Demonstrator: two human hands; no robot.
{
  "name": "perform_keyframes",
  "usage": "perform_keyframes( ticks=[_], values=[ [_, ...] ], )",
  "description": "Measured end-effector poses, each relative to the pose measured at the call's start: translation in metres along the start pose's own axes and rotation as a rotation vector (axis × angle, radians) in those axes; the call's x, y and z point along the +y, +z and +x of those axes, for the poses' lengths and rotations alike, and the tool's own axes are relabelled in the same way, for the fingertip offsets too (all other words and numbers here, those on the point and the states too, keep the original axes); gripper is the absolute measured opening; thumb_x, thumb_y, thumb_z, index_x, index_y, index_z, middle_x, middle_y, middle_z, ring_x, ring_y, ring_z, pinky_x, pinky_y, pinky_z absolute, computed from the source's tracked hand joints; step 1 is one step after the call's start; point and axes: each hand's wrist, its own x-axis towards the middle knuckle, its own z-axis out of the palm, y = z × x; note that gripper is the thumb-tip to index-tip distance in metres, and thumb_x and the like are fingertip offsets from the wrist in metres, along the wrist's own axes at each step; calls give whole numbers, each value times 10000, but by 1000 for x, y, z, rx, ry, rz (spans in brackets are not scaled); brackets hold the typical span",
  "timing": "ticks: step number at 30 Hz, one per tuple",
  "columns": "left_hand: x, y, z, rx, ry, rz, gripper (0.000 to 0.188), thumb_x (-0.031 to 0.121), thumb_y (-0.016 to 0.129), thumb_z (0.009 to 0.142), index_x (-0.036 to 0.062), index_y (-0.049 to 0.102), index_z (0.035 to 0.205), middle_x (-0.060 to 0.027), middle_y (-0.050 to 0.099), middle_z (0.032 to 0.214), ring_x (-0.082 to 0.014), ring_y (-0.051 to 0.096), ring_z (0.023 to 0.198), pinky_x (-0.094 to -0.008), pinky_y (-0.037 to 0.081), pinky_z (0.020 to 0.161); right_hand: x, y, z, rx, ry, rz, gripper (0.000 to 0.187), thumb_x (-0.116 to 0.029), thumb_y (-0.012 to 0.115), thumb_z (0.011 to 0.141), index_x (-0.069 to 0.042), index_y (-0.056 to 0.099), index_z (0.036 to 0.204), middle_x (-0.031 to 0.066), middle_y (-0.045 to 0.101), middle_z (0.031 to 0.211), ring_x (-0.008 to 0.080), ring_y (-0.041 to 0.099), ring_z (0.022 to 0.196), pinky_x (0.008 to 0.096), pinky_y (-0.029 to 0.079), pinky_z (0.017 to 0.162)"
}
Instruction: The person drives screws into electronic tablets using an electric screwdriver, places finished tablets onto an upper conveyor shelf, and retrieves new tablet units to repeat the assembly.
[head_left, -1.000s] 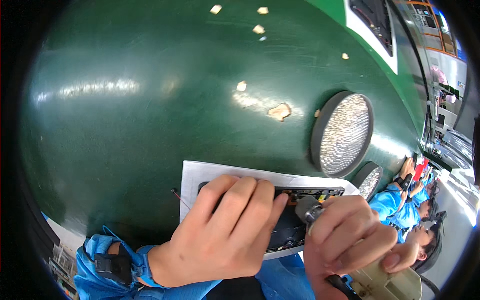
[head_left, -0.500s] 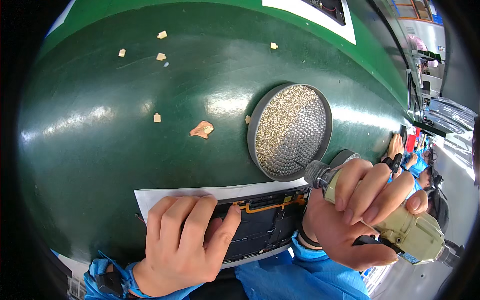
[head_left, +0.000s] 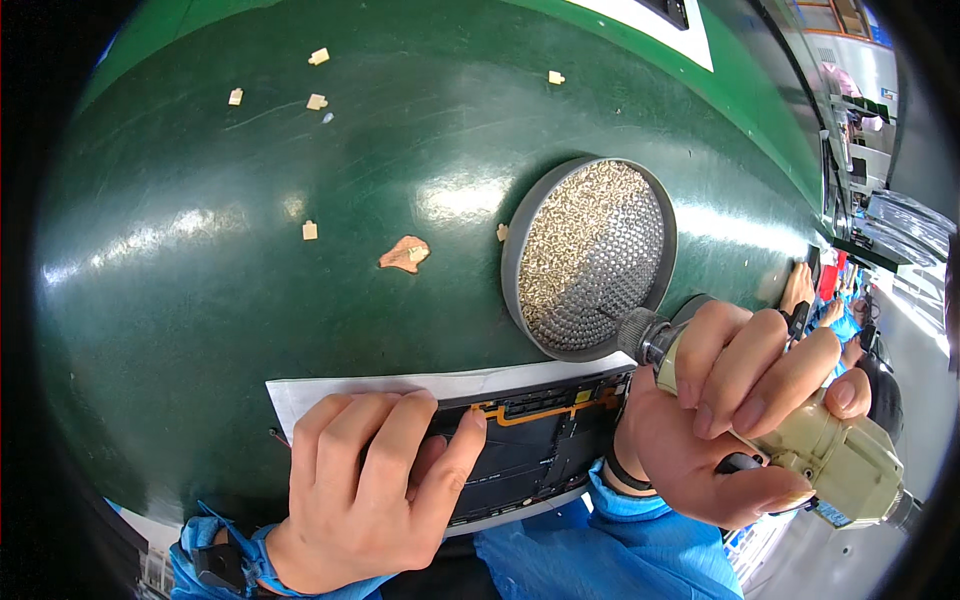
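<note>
Here, right hand (head_left: 690,450) keeps a closed grip on a pale cream-green, plastic-bodied powered screwdriver (head_left: 850,458): fingers wrapped over the top, thumb along the underside near a dark lever. Its grey knurled metal nose (head_left: 637,333) points left, over the near rim of a round, shallow, grey-walled dish (head_left: 513,268). Thin bit reaches in over the pitted floor; fine detail at its tip is poor, so contact with a screw seems possible but I cannot confirm it.

Dish: tiny brass-coloured metal screws (head_left: 575,235) heaped toward the far left side, the pitted grey floor showing toward the near right.

Left hand (head_left: 365,485): grip spread, fingers bent over the left part of a flat, black, rectangular electronics panel (head_left: 510,472), thumb apart from them, its tip at the left end of a bright orange, flat flexible ribbon (head_left: 545,412). Panel lies in front of the person, on a white paper sheet (head_left: 300,398), just nearer than the dish.

Farther out: second grey round dish (head_left: 690,309), mostly hidden behind the right hand. Glossy dark-green counter (head_left: 200,310) carries an irregular copper-coloured patch (head_left: 400,255), left of the dish, and several small cream tabs (head_left: 309,231) scattered about. Far right edge: a co-worker's hand (head_left: 798,288).
</note>
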Motion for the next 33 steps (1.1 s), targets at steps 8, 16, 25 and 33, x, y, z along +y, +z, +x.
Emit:
perform_keyframes(
  ticks=[8, 16, 25, 33],
  values=[
    [0, -1, -1, 51, -18, -66, 360, 72, 792, 755, 59, 824, 1113, -165, 672, 1143, -329, 626, 1022, -459, 540, 841, -26, 4, 1, -21, -59, 128, 617, -401, 797, 976, -38, 409, 1291, -4, 494, 912, 76, 503, 657, 260, 440, 606],
    [4, 17, -8, 168, -79, -114, 314, 88, 883, 694, 57, 847, 1005, -121, 667, 1182, -319, 617, 1049, -461, 536, 856, -41, 33, -28, -287, 111, 181, 756, -532, 692, 1029, -38, 365, 1498, 40, 535, 1013, 143, 541, 707, 290, 448, 485],
    [4, 13, -7, 166, -135, -184, 343, 85, 889, 709, -7, 806, 1029, -101, 690, 1147, -304, 632, 1025, -450, 544, 848, -32, 37, -29, -309, 124, 220, 727, -481, 680, 1051, -33, 352, 1522, 47, 524, 998, 134, 521, 688, 277, 432, 470],
    [2, 13, -5, 160, -140, -222, 378, 109, 919, 731, -41, 761, 1040, -100, 697, 1133, -302, 641, 1005, -444, 550, 838, -22, 42, -38, -180, 18, 151, 648, -362, 823, 954, -29, 381, 1291, -16, 517, 926, 76, 529, 642, 282, 461, 627]
  ],
)
